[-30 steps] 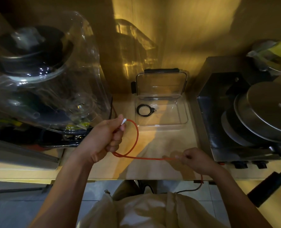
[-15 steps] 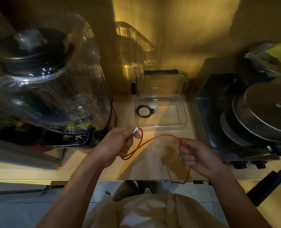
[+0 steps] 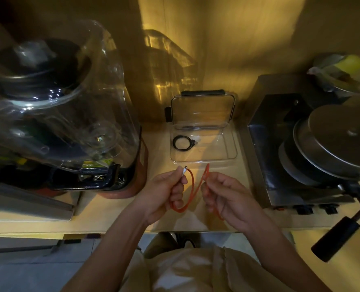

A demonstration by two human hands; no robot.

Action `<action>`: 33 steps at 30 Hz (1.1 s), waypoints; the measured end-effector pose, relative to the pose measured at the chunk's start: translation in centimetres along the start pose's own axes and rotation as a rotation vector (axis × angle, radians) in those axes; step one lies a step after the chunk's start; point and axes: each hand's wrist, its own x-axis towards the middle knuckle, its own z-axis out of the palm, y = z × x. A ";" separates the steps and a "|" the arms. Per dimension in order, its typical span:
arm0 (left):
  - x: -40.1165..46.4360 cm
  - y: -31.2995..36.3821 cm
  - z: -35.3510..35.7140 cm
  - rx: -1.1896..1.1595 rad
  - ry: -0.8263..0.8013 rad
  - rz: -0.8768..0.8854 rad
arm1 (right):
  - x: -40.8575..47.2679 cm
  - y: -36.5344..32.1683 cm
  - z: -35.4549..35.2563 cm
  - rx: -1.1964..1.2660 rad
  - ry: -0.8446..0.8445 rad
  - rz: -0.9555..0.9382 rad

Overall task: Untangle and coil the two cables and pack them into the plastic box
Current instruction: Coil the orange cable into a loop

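An orange cable [image 3: 190, 192] with a white plug end hangs in a loop between my two hands above the counter. My left hand [image 3: 166, 190] pinches the plug end between thumb and fingers. My right hand [image 3: 227, 194] grips another part of the same cable, and the rest trails down behind it. A black cable [image 3: 182, 142] lies coiled in the left part of the clear plastic box [image 3: 227, 157], whose lid [image 3: 202, 110] stands open against the wall. Both hands are just in front of the box.
A large blender under a clear plastic cover [image 3: 58, 114] fills the counter to the left. A steel appliance [image 3: 265, 148] with stacked metal pans [image 3: 339, 148] and a black handle [image 3: 335, 239] stands to the right. The counter's front edge [image 3: 111, 230] runs below my hands.
My right hand has moved left and up toward my left hand, bringing the orange cable into a narrower loop. My left hand has shifted slightly right with the plug end.
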 end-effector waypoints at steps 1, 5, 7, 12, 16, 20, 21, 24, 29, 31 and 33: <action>0.0 -0.2 0.3 0.000 -0.001 -0.001 | 0.1 0.1 0.3 -0.046 0.011 -0.013; 0.4 -1.0 0.9 0.024 -0.003 -0.005 | 0.2 0.5 1.3 -0.231 0.042 -0.054; 0.4 -1.3 1.2 0.064 -0.030 -0.010 | 0.2 0.8 1.4 -0.326 0.059 -0.078; 0.5 -1.9 1.9 0.066 -0.020 -0.023 | 0.0 1.2 1.9 -0.577 0.139 -0.089; 0.8 -2.6 2.2 -0.002 0.058 -0.090 | -0.2 1.3 2.0 -0.704 0.175 -0.116; 1.0 -2.8 2.6 -0.018 0.098 -0.121 | -0.3 1.7 2.0 -0.817 0.213 -0.139; 1.0 -2.8 2.7 -0.011 0.090 -0.127 | -0.3 1.7 2.0 -0.836 0.214 -0.150; 0.8 -2.7 3.1 0.014 0.046 -0.108 | -0.4 1.7 1.9 -0.918 0.214 -0.215; 0.8 -3.0 3.3 0.157 0.099 -0.023 | -0.5 1.8 1.8 -1.037 0.197 -0.258; 0.7 -3.1 3.4 0.180 0.112 -0.006 | -0.6 1.8 1.8 -1.041 0.192 -0.258; 0.8 -3.2 3.4 0.177 0.122 0.001 | -0.6 1.8 1.9 -1.044 0.190 -0.266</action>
